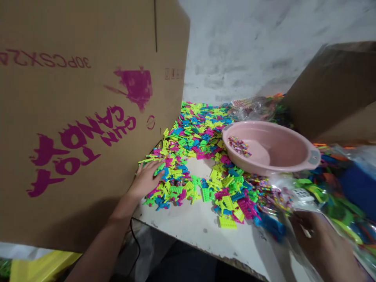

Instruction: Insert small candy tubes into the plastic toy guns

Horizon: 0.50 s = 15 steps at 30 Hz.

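My left hand [146, 179] lies flat with fingers stretched out on the edge of a heap of small plastic toy pieces [194, 156] in yellow, blue, pink and green, close to a big cardboard box [79, 117]. My right hand [320, 239] is at the lower right, blurred, its fingers curled on a clear plastic bag [289, 192] holding small coloured bits. A pink plastic basin [270, 147] sits between the heap and the bag, with a few small coloured candies inside.
The cardboard box printed "TOY GUN CANDY" stands at the left on the white table [190, 223]. Another brown box [335, 98] is at the back right. Bags of coloured toys [346, 188] lie at the right. A grey wall [249, 43] is behind.
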Tool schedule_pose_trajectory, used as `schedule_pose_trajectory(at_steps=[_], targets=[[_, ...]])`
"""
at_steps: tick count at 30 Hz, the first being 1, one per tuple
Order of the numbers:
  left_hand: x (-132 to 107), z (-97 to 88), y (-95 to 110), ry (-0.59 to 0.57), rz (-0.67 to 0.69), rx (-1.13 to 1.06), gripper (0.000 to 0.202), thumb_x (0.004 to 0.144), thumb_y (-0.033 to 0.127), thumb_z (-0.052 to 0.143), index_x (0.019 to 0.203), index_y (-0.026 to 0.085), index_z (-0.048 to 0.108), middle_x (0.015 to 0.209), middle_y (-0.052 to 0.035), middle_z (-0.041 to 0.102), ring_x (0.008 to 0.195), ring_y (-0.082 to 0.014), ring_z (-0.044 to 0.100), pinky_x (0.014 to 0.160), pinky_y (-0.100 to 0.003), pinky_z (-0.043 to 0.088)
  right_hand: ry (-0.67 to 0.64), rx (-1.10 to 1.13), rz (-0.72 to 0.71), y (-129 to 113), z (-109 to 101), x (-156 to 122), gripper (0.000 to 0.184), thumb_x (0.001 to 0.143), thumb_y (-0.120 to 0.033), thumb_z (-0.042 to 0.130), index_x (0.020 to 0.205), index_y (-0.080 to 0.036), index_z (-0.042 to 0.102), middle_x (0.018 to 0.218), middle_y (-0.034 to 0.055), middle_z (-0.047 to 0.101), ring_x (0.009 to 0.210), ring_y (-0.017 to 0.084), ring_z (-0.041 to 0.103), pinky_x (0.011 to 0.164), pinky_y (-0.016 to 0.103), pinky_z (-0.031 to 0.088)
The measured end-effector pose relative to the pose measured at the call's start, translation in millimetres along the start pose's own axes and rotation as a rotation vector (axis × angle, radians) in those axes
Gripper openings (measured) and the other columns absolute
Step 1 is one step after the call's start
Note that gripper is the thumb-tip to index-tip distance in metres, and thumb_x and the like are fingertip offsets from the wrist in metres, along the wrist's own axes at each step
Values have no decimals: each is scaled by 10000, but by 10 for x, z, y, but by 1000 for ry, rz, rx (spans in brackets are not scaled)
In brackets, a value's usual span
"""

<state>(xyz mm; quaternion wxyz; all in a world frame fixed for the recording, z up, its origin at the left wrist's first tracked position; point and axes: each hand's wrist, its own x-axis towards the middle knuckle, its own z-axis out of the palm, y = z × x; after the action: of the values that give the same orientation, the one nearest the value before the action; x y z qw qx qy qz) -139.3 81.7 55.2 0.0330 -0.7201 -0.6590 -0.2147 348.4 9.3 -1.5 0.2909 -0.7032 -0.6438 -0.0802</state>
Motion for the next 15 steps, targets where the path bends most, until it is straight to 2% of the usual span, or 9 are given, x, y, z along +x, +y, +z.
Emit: schedule_pose_trajectory(at_steps=[3,6,9,11,13,15], targets=[[-41,7,80,-18,-10,39,457,949,350,436,1389,267,526,1497,-90,498,1416,-317,397,1180,-626,187,-53,279,156,-45,-98,-178,471,758,-678,526,872,-231,623,740,84,700,645,263,647,553,354,487],[-84,6,237,-77,3,104,447,943,333,458,1377,261,536,1550,-87,425,1449,-320,342,1187,-628,172,-52,410,232,-183,-192,-346,537,701,-754,573,796,-228,629,733,73,690,655,245,651,575,331,513],[-97,21,440,-114,21,124,440,938,319,477,1358,216,558,1562,-130,393,1474,-344,280,1187,-641,154,-114,572,247,-361,-243,-486,489,717,-708,623,779,-223,640,753,65,696,694,221,668,604,279,537],[-58,73,602,-154,74,71,441,944,314,473,1365,212,552,1559,-129,398,1492,-334,233,1209,-607,117,-155,700,250,-470,-229,-577,433,747,-649,653,811,-220,655,781,62,706,730,206,683,636,241,553],[53,188,776,-243,137,-18,443,943,320,492,1374,232,543,1569,-103,386,1494,-316,228,1231,-547,106,-169,826,261,-559,-169,-670,407,764,-603,677,897,-219,674,778,53,708,732,192,694,658,218,563],[259,369,936,-327,159,-72,451,913,324,570,1358,250,555,1583,-84,362,1483,-314,253,1235,-497,150,-216,917,270,-630,-71,-754,438,776,-560,697,1049,-218,675,742,33,703,708,179,699,658,205,569]])
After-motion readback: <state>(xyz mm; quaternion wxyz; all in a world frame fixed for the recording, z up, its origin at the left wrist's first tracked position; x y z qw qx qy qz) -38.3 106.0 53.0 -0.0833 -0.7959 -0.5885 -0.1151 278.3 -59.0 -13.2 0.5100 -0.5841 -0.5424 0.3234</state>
